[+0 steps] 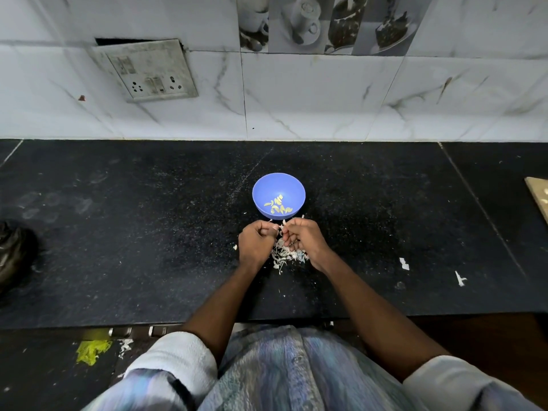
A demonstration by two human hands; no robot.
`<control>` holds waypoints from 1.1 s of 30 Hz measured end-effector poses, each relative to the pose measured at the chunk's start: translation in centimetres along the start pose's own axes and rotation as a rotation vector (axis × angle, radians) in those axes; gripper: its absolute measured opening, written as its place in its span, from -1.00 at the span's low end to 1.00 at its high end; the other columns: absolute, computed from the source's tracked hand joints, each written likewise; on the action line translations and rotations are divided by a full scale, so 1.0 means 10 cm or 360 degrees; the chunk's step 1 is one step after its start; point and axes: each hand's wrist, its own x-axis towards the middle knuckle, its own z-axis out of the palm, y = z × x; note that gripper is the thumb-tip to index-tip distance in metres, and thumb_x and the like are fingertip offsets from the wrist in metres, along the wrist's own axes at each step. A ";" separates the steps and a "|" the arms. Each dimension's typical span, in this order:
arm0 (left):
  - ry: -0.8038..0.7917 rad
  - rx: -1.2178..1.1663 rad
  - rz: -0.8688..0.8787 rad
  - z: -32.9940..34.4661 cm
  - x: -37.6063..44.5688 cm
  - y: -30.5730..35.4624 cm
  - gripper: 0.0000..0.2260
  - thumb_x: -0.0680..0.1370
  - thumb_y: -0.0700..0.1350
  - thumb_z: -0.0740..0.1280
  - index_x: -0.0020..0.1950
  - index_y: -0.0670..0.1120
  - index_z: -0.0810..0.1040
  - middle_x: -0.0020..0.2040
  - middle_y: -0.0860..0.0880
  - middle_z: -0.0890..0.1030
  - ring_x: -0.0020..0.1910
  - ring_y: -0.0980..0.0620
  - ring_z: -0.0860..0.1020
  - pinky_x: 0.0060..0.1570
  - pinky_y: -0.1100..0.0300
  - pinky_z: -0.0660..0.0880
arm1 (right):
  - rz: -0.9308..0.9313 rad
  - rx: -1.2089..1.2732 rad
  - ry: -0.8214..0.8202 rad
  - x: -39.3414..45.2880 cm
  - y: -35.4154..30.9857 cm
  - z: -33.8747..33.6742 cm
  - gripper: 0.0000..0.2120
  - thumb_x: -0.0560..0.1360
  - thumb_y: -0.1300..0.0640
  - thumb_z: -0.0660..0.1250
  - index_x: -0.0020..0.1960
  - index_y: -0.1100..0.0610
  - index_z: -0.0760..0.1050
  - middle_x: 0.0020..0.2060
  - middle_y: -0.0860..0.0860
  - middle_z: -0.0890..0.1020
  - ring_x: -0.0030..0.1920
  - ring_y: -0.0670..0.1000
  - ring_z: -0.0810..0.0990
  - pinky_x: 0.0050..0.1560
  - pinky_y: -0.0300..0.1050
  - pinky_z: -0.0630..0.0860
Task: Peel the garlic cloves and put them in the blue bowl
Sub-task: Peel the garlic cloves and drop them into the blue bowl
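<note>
Left hand [257, 241] and right hand [303, 237] pinch a mostly hidden garlic clove [282, 226] near the blue bowl [278, 185].

A round blue plastic bowl [278, 194] holds pale yellow-green peeled garlic cloves [278, 204]; the black speckled stone desk [148, 232] carries whitish, perhaps faintly purple, papery garlic skins [286, 256].

Clove [282, 226] between left hand [255, 244] and right hand [303, 239]: mostly hidden by curled fingers, only pale sliver shows; peeled or not, cannot tell. Peel heap [284, 256] partly covered by right hand. Cloves in bowl [264, 188] too small to count. Board [538, 194] at 3 o'clock cut by frame edge. Dark bag [13, 252] at 9 o'clock cut off, blurred. Socket plate [148, 71] at 11 o'clock: markings unreadable.
</note>
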 end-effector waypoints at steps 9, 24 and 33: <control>-0.0121 0.0219 0.0204 -0.03 -0.02 -0.01 -0.78 0.48 -0.34 0.45 -0.20 -0.05 0.52 -0.33 0.05 0.53 -0.37 0.13 0.43 -0.28 0.15 0.45 | 0.0053 0.0142 0.0063 0.01 0.05 -0.03 -0.79 0.59 0.24 0.23 -0.20 0.24 0.53 -0.38 0.17 0.57 -0.44 0.02 0.53 -0.40 -0.12 0.37; -0.0151 -0.0487 -0.0072 0.02 -0.03 0.11 -0.90 0.54 -0.35 0.51 0.03 -0.22 0.77 -0.13 -0.10 0.78 -0.19 0.09 0.72 -0.09 0.25 0.64 | 0.0076 0.0131 -0.0046 0.01 0.12 0.02 -0.81 0.55 0.30 0.25 -0.23 0.22 0.51 -0.41 0.13 0.54 -0.40 0.04 0.48 -0.35 -0.12 0.41; -0.0170 -0.0747 -0.0276 0.05 -0.04 0.19 -0.69 0.56 -0.44 0.31 0.13 -0.16 0.74 -0.13 -0.11 0.74 -0.19 0.08 0.62 -0.14 0.30 0.60 | 0.0144 0.0306 -0.0102 0.00 0.09 0.05 -0.80 0.58 0.30 0.23 -0.22 0.21 0.48 -0.41 0.08 0.50 -0.41 0.03 0.46 -0.38 -0.14 0.39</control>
